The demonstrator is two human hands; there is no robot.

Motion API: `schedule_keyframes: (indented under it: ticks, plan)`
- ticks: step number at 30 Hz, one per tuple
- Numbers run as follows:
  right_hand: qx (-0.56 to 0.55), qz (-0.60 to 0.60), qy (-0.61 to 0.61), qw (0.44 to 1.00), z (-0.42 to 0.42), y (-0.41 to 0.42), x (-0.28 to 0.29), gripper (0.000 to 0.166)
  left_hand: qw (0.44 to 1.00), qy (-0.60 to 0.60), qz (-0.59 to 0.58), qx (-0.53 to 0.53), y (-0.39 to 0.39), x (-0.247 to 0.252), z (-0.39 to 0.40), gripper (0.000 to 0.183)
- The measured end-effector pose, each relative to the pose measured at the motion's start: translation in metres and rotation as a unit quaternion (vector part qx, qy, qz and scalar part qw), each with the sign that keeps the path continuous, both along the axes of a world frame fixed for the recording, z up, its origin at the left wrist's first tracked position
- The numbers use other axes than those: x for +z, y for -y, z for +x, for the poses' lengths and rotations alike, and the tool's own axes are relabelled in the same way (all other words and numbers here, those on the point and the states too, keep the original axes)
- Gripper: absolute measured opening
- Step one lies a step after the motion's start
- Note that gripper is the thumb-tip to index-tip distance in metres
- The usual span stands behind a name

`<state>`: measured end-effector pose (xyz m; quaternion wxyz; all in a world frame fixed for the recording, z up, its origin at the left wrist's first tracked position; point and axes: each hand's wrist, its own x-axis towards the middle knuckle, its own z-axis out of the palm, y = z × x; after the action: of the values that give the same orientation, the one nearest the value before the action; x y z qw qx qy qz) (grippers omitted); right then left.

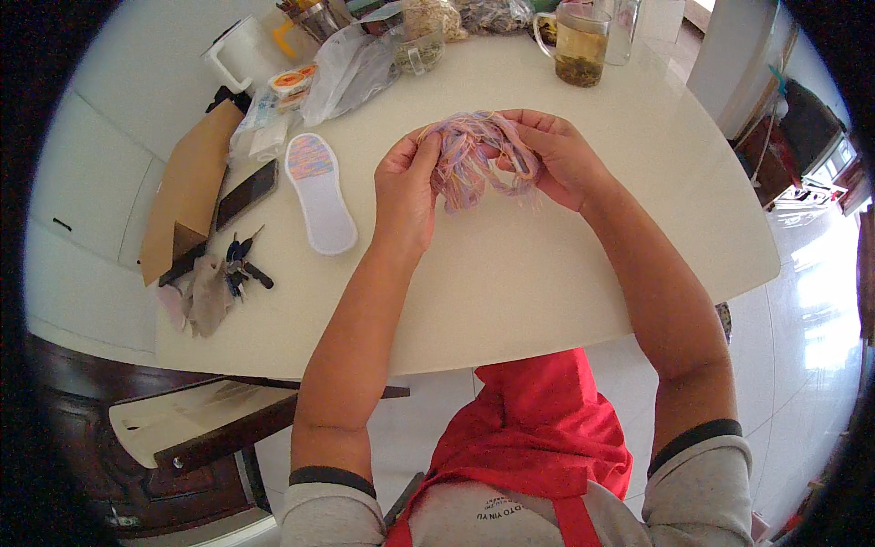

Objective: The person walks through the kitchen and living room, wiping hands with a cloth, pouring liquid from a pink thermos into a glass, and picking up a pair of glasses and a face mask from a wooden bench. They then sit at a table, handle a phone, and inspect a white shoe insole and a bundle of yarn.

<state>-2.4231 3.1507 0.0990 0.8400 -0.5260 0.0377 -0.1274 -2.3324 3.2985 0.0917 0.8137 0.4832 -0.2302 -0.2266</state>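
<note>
Between my two hands, above the middle of the cream table, is a loose bundle of multicoloured yarn (461,154) in pink, lilac and pale orange. My left hand (410,178) pinches its left side between thumb and fingers. The right side is held by my right hand (557,154), whose fingers partly go behind the strands. To the left of my left hand a white shoe insole (325,205) lies flat, its upper end covered with stitching in similar colours. Several loose ends hang from the bundle.
A smartphone (247,194), keys (245,263), a grey cloth (208,294) and a cardboard box (195,184) lie at the left. Along the back stand a white pitcher (249,51), plastic bags (352,68), a glass cup (420,55) and a glass mug of tea (581,48). The table edge (478,362) is near my body.
</note>
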Motion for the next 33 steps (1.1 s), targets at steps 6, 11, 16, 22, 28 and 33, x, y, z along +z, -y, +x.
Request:
schedule_keyframes:
  ticks: [6, 11, 16, 22, 28, 33]
  plan:
    - [0.034, -0.061, -0.013, 0.997, 0.009, -0.008, 0.001, 0.036, 1.000, -0.001, 0.026, 0.007, -0.012, -0.002, 0.008, 0.017]
    - [0.060, -0.064, 0.032, 0.996, -0.004, 0.011, 0.002, 0.053, 0.989, -0.009, -0.141, 0.045, -0.031, 0.026, 0.012, 0.015]
    - [0.045, -0.073, -0.017, 0.996, 0.001, 0.013, -0.009, 0.048, 0.963, 0.101, -0.209, 0.134, -0.120, 0.079, 0.011, 0.015]
    - [0.049, -0.069, -0.025, 0.996, 0.002, 0.010, -0.008, 0.044, 0.987, -0.008, -0.133, 0.093, -0.211, 0.030, 0.072, 0.022]
    - [0.034, -0.061, -0.033, 0.997, -0.004, 0.014, -0.007, 0.041, 0.946, -0.011, 0.003, 0.325, -0.240, -0.051, 0.139, 0.017]
    - [0.034, -0.057, -0.040, 0.997, -0.002, 0.009, -0.004, 0.040, 0.875, 0.025, 0.069, 0.479, -0.292, -0.045, 0.147, 0.013]
